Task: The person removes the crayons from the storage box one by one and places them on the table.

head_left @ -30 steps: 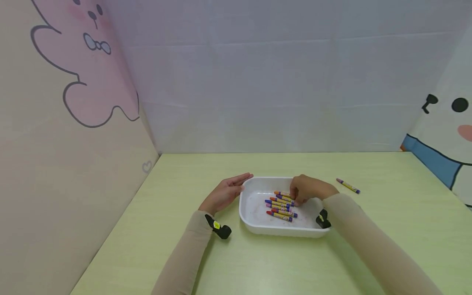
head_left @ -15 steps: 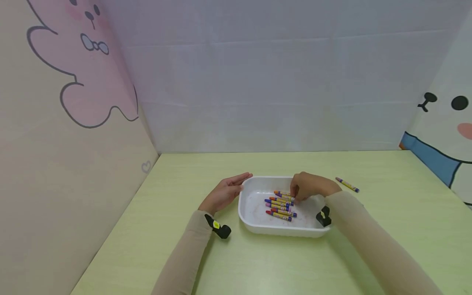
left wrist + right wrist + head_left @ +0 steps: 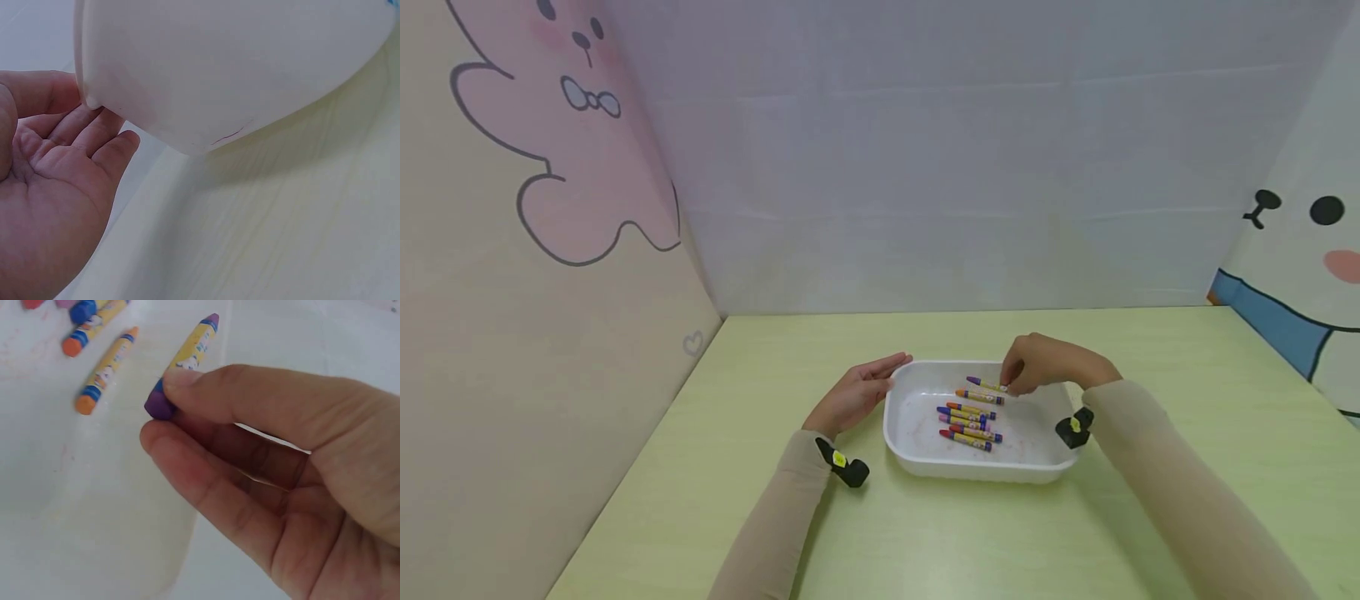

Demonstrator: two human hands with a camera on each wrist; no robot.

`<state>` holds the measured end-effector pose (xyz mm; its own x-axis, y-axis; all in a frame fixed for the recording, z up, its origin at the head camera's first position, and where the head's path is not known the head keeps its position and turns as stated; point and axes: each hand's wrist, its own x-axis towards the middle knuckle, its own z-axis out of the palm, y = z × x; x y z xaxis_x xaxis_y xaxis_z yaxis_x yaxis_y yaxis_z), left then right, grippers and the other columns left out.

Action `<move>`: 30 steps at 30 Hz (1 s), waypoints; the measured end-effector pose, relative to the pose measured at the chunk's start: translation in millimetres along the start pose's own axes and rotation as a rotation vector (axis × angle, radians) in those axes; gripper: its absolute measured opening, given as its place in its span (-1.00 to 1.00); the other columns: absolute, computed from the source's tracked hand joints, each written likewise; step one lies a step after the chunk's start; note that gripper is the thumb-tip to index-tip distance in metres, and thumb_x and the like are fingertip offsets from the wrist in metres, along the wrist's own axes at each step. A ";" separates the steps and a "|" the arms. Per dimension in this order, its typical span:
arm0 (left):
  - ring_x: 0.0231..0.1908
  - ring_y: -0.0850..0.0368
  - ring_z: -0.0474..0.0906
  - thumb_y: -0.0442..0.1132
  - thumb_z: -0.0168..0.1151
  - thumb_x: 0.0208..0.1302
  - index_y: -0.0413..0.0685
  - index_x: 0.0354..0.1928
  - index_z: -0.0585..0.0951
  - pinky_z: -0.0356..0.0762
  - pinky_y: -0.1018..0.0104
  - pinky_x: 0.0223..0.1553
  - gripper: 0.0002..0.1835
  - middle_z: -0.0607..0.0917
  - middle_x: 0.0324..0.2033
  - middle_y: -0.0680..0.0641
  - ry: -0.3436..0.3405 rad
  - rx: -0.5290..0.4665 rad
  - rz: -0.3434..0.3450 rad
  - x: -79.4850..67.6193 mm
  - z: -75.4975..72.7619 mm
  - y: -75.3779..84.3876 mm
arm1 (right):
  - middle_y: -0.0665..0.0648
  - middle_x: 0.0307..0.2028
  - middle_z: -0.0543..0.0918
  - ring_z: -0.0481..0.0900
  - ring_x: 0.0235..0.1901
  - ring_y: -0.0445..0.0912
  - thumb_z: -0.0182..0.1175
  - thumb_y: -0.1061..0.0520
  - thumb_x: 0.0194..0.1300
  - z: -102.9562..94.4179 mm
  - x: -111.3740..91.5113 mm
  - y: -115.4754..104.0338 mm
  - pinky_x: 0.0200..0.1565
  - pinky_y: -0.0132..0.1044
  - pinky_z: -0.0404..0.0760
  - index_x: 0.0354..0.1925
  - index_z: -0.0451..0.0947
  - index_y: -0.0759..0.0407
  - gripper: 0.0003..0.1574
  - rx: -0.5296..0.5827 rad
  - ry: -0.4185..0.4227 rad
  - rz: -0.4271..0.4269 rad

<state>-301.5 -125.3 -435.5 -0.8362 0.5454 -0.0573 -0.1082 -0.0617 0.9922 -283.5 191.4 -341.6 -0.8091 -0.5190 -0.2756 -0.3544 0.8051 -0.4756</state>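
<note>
A white plastic tray (image 3: pixel 917 465) stands on the table with several crayons inside. My right hand (image 3: pixel 1048 362) is over its far right part and pinches a purple crayon (image 3: pixel 190 353) by its blunt end between thumb and fingers. The purple tip points left in the head view. Below it lies an orange crayon (image 3: pixel 979 397) on the tray floor, apart from a row of several crayons (image 3: pixel 966 440) with red, pink, blue and orange tips. My left hand (image 3: pixel 848 397) rests at the tray's left side, thumb against the rim (image 3: pixel 80 56), fingers fairly straight along the outside corner.
The pale green table (image 3: pixel 760 375) meets a white sheet (image 3: pixel 880 167) at the back. A wall with a pink cartoon bear (image 3: pixel 595 167) stands at the left, and another cartoon panel (image 3: pixel 1285 275) at the right. Both wrists carry small black cameras (image 3: pixel 850 473).
My right hand has drawn the purple crayon out of the row, up and away toward the tray's far side. The right forearm now covers the loose crayon on the table. The left hand stays put.
</note>
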 end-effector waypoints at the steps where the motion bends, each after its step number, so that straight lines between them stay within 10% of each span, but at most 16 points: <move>1: 0.43 0.04 0.16 -0.48 -0.12 0.43 -0.13 0.43 0.24 0.22 0.16 0.40 -0.45 0.28 0.42 -0.07 0.002 0.000 -0.001 0.0 -0.4 -0.1 | 0.01 -0.35 0.72 0.61 -0.37 -0.21 0.31 0.26 0.15 -2.7 -1.8 1.5 -0.29 -0.32 0.67 -0.27 0.72 0.16 -0.86 0.004 0.007 -0.009; 30: 0.43 0.02 0.16 -0.48 -0.10 0.42 -0.14 0.42 0.25 0.21 0.14 0.40 -0.46 0.29 0.42 -0.08 0.017 0.005 0.020 -0.5 -1.5 -3.0 | 0.29 -0.17 0.72 0.70 -0.24 0.07 0.23 0.11 0.27 -38.3 -62.2 97.4 -0.16 0.00 0.70 -0.01 0.60 0.43 -0.56 0.081 0.156 0.155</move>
<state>-301.5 -126.6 -438.5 -0.8474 0.5296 -0.0393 -0.0887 -0.0683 0.9937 -285.6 313.1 -338.8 -0.9157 -0.3356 -0.2210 -0.1870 0.8426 -0.5050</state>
